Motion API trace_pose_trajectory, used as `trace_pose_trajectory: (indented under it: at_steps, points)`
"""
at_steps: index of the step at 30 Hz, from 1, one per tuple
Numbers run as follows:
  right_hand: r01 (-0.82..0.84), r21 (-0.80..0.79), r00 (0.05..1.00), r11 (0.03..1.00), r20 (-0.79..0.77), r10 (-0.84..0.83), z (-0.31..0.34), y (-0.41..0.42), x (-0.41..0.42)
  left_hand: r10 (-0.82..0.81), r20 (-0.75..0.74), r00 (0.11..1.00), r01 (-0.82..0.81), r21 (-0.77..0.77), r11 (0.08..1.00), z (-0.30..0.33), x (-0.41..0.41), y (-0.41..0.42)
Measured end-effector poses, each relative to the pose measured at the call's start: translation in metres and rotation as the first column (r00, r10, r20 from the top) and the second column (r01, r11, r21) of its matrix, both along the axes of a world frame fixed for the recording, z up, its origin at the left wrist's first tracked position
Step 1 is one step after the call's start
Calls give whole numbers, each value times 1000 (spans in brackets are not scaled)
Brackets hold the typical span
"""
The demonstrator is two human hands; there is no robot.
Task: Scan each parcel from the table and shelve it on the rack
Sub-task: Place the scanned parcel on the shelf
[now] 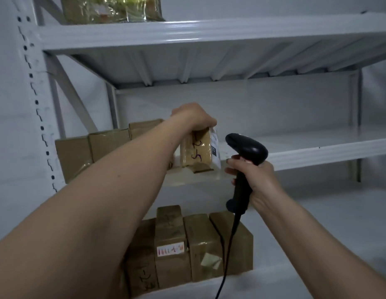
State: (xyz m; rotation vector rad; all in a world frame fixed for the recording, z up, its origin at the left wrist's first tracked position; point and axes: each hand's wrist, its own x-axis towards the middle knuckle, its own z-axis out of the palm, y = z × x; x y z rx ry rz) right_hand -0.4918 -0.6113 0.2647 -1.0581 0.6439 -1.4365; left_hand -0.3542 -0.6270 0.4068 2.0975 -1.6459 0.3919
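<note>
My left hand (193, 116) grips the top of a small brown taped parcel (197, 151) marked with purple writing and a white label on its right side. The parcel stands upright on the middle shelf (317, 152) of the white metal rack, just right of a row of brown parcels (90, 152). My right hand (255, 175) holds a black corded barcode scanner (244, 152) by its handle. The scanner's head points left at the parcel's label, a short gap away.
Several more brown parcels (187, 244) stand side by side on the lower shelf. A plastic-wrapped package (112, 8) lies on the top shelf. The rack's perforated upright (36, 104) runs down the left. The scanner cable (224, 266) hangs in front of the lower parcels.
</note>
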Motion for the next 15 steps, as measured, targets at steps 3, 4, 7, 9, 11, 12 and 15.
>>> trace_pose_trajectory:
  at_steps: [3, 4, 7, 9, 11, 12, 15]
  points:
    - [-59, 18, 998, 998, 17, 58, 7, -8, 9, 74, -30, 997, -75, -16, 997, 4, -2, -16]
    - [-78, 27, 997, 997, 25, 77, 9, -10, 12, 95, -45, 994, -97, -37, 995, 2, -2, -20]
    - [-137, 69, 989, 988, 70, 132, 15, -15, 19, 169, -128, 977, -187, -144, 972, -12, -2, -34]
    - [-155, 84, 986, 984, 78, 149, 17, -18, 23, 201, -154, 968, -224, -151, 963, -20, 0, -41]
    - [-162, 82, 985, 983, 68, 157, 17, -22, 26, 204, -103, 974, -213, -95, 972, -22, 3, -43]
    - [-163, 79, 985, 984, 65, 158, 18, -23, 27, 182, -87, 979, -188, -66, 980, -19, 4, -43]
    - [-154, 76, 987, 985, 65, 150, 17, -27, 27, 78, -99, 992, -81, -27, 996, -19, 8, -40]
